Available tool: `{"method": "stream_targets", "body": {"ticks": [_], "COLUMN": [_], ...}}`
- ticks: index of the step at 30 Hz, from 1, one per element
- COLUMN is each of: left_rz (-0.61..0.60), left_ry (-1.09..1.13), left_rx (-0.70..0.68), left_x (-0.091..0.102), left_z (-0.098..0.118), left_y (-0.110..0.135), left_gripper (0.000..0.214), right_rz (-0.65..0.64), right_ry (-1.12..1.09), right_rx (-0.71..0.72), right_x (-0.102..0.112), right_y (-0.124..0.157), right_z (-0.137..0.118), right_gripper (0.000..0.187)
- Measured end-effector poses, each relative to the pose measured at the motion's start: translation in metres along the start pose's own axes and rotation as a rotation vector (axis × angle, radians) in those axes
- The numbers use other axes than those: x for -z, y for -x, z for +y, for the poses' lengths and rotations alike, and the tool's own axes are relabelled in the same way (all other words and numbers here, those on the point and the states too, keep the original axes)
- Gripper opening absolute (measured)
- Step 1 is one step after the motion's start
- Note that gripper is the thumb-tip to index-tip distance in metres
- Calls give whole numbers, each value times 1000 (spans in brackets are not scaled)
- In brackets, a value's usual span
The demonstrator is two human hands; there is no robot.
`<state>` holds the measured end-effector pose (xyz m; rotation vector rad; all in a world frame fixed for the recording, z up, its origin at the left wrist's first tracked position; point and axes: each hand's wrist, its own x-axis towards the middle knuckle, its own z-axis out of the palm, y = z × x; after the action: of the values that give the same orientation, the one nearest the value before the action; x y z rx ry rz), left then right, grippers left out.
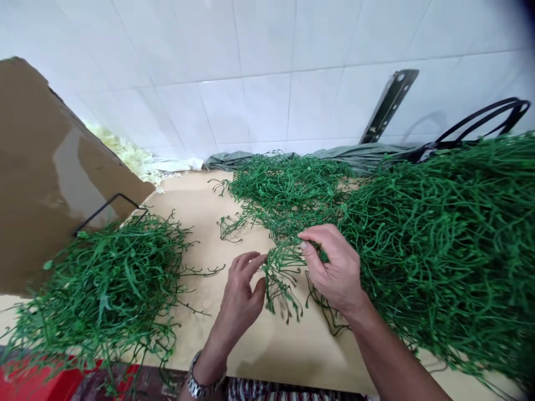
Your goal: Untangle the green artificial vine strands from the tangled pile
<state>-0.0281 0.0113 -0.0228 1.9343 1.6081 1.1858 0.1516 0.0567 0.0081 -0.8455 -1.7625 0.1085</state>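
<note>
A green sprig (284,278) with thin, curling stems and small knobby tips hangs between my hands, over the tan work surface. My right hand (334,267) is closed in a pinch on its upper stems, thumb against forefinger. On the other side, my left hand (242,289) has its thumb and forefinger apart, and the forefinger's tip reaches the edge of the sprig. Directly beyond my hands lies a loose heap of similar green sprigs (288,184). A much larger pile of green sprigs (443,239) rises beside my right forearm.
Another pile of sprigs (117,284) spreads at the left, by a brown cardboard box (54,167) with a bent black wire. Grey-green cloth (371,159) runs along the tiled wall (267,111). A perforated metal strip (388,106) leans there, near black loops (480,120). Something red (45,384) shows at lower left.
</note>
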Motion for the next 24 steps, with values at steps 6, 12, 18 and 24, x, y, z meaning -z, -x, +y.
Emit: {"method": "stream_targets", "body": {"ticks": [6,12,18,24], "left_rz": [64,-23,-100,-100], "left_ry": [26,198,398,697], "left_rx": [37,93,345,473], "left_x": [11,1,0,-3], "left_z": [6,25,24,18], "left_y": [0,-5,13,23], "left_gripper": [34,14,18,28], "right_rz": [-206,-231,-101,-149], "right_ry": [-70,-102,-3,-63], "right_rx": [31,110,247,251], "right_x": [-9,-18,-20,-21], "right_y": [23,33,46,48], "right_z": [6,0,5,1], "right_gripper": [18,19,25,23]}}
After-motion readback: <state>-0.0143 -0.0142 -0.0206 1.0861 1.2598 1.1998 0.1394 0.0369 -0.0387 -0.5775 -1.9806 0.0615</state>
